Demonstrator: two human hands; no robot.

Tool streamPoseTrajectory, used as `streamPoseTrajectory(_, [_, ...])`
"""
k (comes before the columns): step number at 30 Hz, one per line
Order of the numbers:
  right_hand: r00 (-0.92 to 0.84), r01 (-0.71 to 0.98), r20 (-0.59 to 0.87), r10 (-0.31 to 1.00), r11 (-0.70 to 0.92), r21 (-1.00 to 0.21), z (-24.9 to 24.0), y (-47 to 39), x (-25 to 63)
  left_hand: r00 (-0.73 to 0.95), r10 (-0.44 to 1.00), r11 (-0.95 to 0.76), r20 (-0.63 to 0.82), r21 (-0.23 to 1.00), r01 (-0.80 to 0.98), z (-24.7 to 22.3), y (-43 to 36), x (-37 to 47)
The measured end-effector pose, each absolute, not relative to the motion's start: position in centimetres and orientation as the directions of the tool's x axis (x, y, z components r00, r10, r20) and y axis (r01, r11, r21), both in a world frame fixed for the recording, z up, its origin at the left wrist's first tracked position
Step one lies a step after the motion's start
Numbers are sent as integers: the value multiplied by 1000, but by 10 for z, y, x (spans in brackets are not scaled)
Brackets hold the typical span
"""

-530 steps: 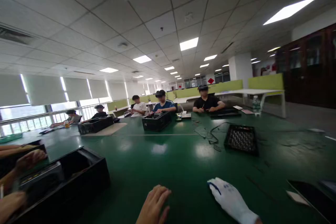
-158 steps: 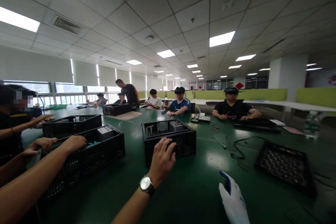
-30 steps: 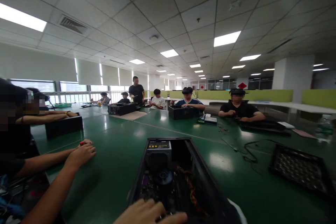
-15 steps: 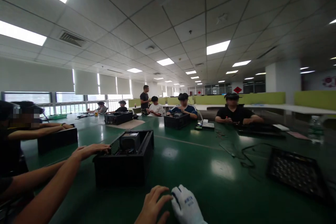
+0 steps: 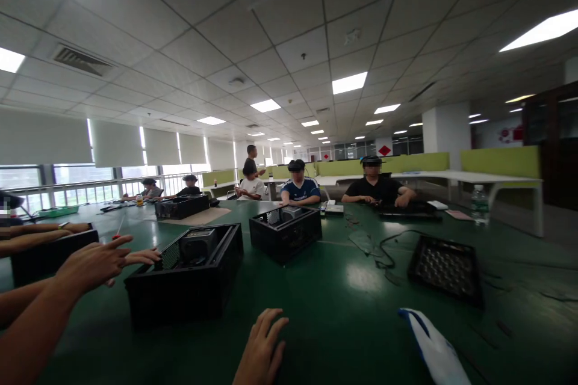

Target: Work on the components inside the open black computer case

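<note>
Resting flat with fingers spread, both hands, left hand (image 5: pixel 262 349) and gloved right hand (image 5: pixel 436 350), hold nothing; no legible writing.

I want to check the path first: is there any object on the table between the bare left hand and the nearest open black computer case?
Nothing visible: only bare green table separates the left hand from the computer case.

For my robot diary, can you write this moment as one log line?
bare left hand: flat on green table | white-gloved right hand: on table | open black computer case: ahead-left
</note>
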State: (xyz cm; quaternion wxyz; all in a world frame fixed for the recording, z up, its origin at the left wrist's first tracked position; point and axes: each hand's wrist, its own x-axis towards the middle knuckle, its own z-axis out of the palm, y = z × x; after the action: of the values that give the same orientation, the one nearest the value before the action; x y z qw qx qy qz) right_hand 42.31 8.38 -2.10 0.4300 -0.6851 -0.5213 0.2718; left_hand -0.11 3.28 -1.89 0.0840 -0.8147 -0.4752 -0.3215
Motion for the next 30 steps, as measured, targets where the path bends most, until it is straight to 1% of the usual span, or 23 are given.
streamPoseTrajectory(3, [330, 458, 104, 938, -63, -887, -15, 81, 420, 313, 614, -571, 725, 134, 810, 16, 32, 2])
streamPoseTrajectory(6, [335, 459, 124, 934, -47, -887, -8, 77, 417, 224, 549, -531, 805, 129, 837, 73, 48, 2])
streamPoseTrajectory(8, [340, 451, 110, 934, -59, -891, -4, 74, 416, 185, 567, -493, 803, 151, 857, 109, 67, -4])
streamPoseTrajectory(11, [290, 460, 95, 952, -51, -886, 0, 70, 416, 253, 656, -492, 711, 149, 858, 139, 93, -20])
streamPoseTrajectory(13, [244, 474, 102, 964, -27, -880, 1, 68, 415, 316, 713, -499, 626, 137, 856, 140, 100, -32])
streamPoseTrajectory(15, [225, 469, 99, 969, -19, -883, 1, 67, 414, 329, 751, -478, 573, 128, 869, 130, 99, -40])
streamPoseTrajectory(19, [235, 423, 76, 969, -31, -906, 1, 66, 413, 216, 785, -340, 580, 113, 934, 108, 87, -32])
streamPoseTrajectory(21, [248, 408, 85, 965, -25, -913, 4, 65, 414, 152, 788, -263, 596, 103, 959, 102, 78, -10])
streamPoseTrajectory(23, [268, 402, 100, 958, -17, -915, 8, 62, 413, 122, 787, -217, 605, 85, 973, 98, 65, 23])
streamPoseTrajectory(25, [290, 397, 120, 949, -6, -918, 12, 57, 412, 133, 787, -212, 603, 62, 975, 94, 45, 62])
streamPoseTrajectory(27, [309, 391, 137, 941, 6, -920, 11, 51, 411, 173, 788, -243, 591, 39, 969, 90, 17, 100])
streamPoseTrajectory(30, [306, 393, 161, 938, 30, -919, 0, 41, 416, 289, 788, -330, 544, -24, 944, 85, -36, 142])
